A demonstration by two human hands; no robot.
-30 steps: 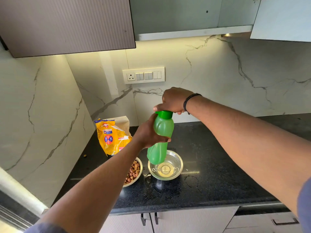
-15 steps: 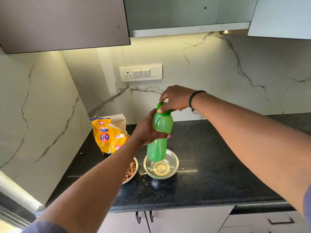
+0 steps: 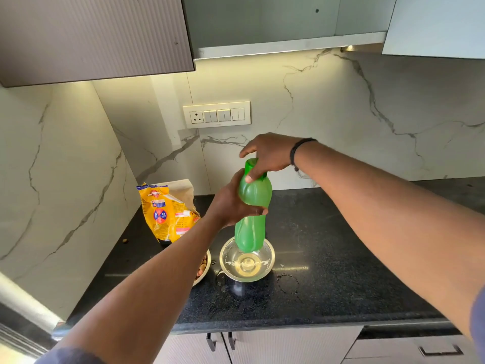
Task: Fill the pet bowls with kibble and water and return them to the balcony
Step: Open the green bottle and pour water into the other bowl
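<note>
The step in hand looks like closing the green bottle (image 3: pixel 253 206) after pouring, since the steel water bowl (image 3: pixel 247 260) below it already holds a shallow pool. To do it well, keep the bottle upright and steady over the worktop (image 3: pixel 328 271), seat the green cap (image 3: pixel 253 169) squarely on the neck, then turn until it stops; a cap set crooked would likely leak later. There is already spilled water beside the bowl, so the bottle is best set down away from that wet patch.

The left hand (image 3: pixel 231 203) wraps the bottle's middle, fingers and thumb curled snugly round it, holding its base just above the water bowl. The right hand (image 3: pixel 267 156) sits on top, thumb and curled fingers pinching the cap, with the forefinger lifted a little loose.

The kibble bowl (image 3: pixel 203 266) stands just left of the water bowl, mostly hidden behind the left forearm, with brown pellets showing. The yellow kibble bag (image 3: pixel 168 211) stands behind it near the wall. Both bowls are on the worktop, not yet carried to the balcony
</note>
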